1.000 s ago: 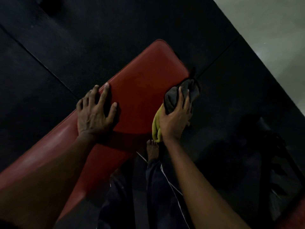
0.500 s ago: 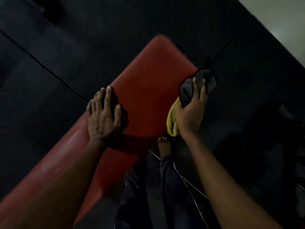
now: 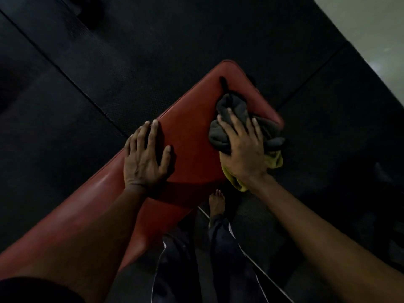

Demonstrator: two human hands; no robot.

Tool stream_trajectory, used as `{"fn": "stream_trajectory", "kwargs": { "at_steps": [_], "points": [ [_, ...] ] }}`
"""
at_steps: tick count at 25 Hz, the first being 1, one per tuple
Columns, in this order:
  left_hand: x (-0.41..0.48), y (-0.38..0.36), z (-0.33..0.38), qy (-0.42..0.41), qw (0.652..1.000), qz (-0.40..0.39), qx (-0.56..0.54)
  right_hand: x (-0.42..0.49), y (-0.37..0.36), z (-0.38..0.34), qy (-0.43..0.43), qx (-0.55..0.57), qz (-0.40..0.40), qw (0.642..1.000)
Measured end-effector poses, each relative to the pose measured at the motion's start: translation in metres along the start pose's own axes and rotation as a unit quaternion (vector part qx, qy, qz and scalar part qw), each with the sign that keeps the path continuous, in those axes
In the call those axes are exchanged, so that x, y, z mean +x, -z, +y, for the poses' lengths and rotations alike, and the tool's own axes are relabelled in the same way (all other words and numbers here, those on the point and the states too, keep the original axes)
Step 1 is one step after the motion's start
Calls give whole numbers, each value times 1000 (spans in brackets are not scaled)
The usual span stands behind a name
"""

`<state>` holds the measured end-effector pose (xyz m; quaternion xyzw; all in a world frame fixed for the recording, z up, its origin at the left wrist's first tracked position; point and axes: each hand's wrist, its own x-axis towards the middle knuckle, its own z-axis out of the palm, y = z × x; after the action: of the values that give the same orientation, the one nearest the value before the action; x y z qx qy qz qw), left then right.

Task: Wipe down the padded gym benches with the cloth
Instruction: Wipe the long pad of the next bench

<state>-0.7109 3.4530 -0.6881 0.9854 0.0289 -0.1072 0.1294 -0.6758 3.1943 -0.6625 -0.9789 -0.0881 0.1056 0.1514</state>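
One red padded bench [image 3: 190, 136], one cloth [image 3: 229, 108], two hands and one bare foot [image 3: 216, 202] are counted, all above black floor mats [image 3: 131, 51]. The bench's long axis is laid diagonally, from lower left to upper right, and its rounded end is pointed to the upper right. The cloth, dark grey with a yellow part, is bunched on the pad near the bench's right edge, close to that end, and the yellow part is hung past the edge. It is gripped by the right hand [image 3: 242, 152], whose fingers are curved over the bundle. The left hand [image 3: 144, 158] is laid flat at the left edge, fingers spread, with nothing held. Half a second earlier the cloth was held off the right edge, beside the pad; now it is set on top. The left hand is found unchanged at its edge.
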Motion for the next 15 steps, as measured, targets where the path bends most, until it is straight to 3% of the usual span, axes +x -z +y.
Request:
{"fn": "stream_trajectory", "kwargs": {
  "at_steps": [3,9,15],
  "points": [
    [2,1,0,-1,1000,-4,-2,35,4,-6,90,8,-27,996],
    [3,0,-2,-5,1000,2,-5,74,-4,-34,-75,36,72,994],
    [4,1,-5,-3,1000,3,-21,81,-6,-54,101,-8,-14,995]
  ]
}}
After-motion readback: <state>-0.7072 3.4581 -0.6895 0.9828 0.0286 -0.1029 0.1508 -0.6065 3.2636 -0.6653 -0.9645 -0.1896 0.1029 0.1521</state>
